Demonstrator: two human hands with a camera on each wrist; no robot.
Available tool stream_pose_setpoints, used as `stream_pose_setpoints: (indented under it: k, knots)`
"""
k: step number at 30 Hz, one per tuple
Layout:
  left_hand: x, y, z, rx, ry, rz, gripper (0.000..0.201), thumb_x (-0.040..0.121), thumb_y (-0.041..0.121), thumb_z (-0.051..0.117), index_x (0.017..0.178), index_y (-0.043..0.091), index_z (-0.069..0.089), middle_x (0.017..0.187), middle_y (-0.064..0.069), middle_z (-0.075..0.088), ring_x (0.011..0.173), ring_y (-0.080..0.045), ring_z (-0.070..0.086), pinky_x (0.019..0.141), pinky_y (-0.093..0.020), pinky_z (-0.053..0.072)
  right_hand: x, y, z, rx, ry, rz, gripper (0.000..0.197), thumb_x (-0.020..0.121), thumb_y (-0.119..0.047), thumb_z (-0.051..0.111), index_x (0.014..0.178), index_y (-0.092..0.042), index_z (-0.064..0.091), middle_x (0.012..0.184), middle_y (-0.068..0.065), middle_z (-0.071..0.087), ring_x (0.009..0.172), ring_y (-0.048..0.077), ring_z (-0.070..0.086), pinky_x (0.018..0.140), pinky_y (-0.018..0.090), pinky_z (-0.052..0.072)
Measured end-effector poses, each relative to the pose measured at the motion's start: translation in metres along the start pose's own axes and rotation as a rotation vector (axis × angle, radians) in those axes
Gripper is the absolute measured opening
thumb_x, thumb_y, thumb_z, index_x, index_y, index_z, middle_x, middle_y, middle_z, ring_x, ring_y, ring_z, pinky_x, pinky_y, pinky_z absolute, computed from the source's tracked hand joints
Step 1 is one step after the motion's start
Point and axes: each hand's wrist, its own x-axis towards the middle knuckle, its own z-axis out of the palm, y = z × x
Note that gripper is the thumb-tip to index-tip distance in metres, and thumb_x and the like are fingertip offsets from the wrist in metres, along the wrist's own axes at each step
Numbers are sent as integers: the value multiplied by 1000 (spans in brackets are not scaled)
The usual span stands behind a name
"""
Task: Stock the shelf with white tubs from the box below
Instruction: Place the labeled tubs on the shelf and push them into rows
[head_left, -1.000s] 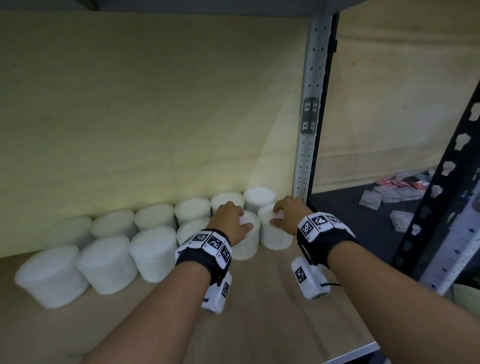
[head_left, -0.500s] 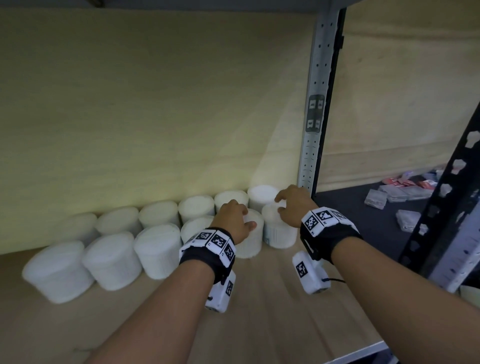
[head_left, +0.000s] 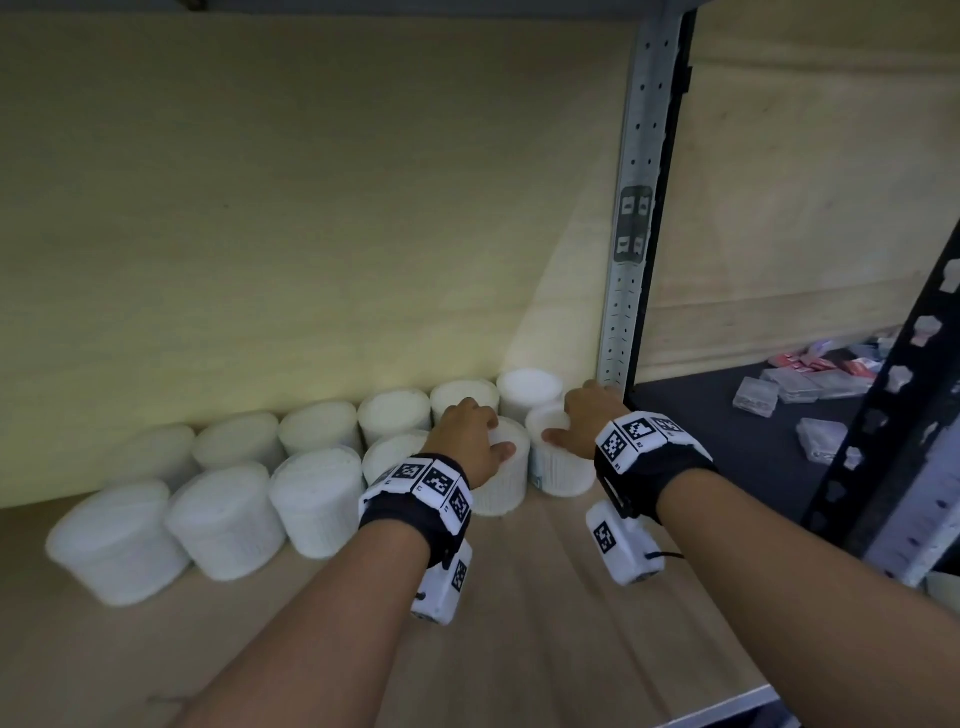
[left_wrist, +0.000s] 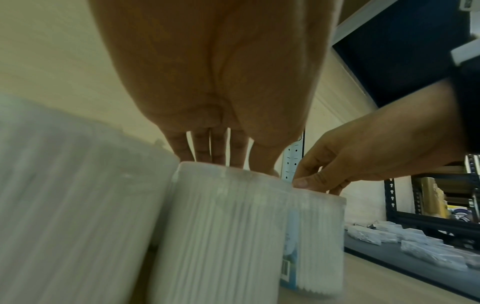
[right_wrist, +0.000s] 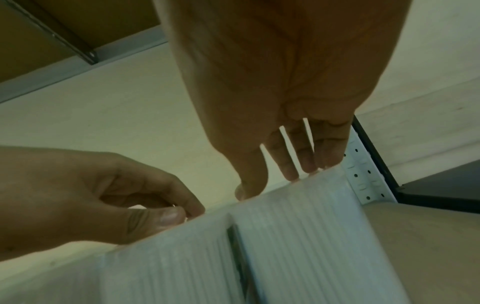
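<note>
Two rows of white ribbed tubs stand on the wooden shelf (head_left: 545, 623). My left hand (head_left: 467, 436) grips the lid of one front-row white tub (head_left: 501, 486) from above, thumb on its near edge. My right hand (head_left: 582, 421) grips the neighbouring white tub (head_left: 563, 475) the same way, at the row's right end. In the left wrist view my fingers (left_wrist: 205, 152) come down on the tub (left_wrist: 221, 226), and the other tub (left_wrist: 319, 236) shows a blue label. In the right wrist view my fingertips (right_wrist: 291, 174) touch the tub's (right_wrist: 298, 236) rim. The box below is out of sight.
A grey perforated post (head_left: 631, 234) stands just right of the tubs, at the shelf's back corner. Beyond it a dark shelf (head_left: 727, 415) carries clear packets (head_left: 756, 397). A black upright (head_left: 904, 415) crosses the right side. A pale back panel (head_left: 311, 234) closes the shelf.
Both hands have slid their tubs a little further back toward the rear row and the post. The two tubs now stand side by side in the front row.
</note>
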Motion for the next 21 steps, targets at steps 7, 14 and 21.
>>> stream_pose_setpoints:
  k: [7, 14, 21]
  knots:
    - [0, 0, 0, 16, -2, 1, 47, 91, 37, 56, 130, 11, 51, 132, -9, 45, 123, -26, 44, 103, -33, 38, -1, 8, -5, 39, -62, -76, 55, 90, -41, 56, 137, -15, 47, 142, 6, 44, 129, 27, 46, 108, 38, 39]
    - [1, 2, 0, 25, -12, -6, 47, 92, 37, 56, 130, 10, 51, 132, -10, 45, 123, -27, 44, 103, -34, 37, -4, 9, -9, 144, -101, -111, 47, 86, -8, 50, 127, -31, 56, 142, 0, 46, 126, 23, 50, 109, 34, 41]
    - [1, 2, 0, 19, -10, -7, 46, 92, 36, 56, 129, 10, 51, 132, -10, 45, 122, -27, 44, 104, -34, 38, -7, 0, -7, 108, -1, 14, 52, 91, -46, 50, 132, -15, 50, 137, 11, 42, 130, 30, 38, 107, 45, 38]
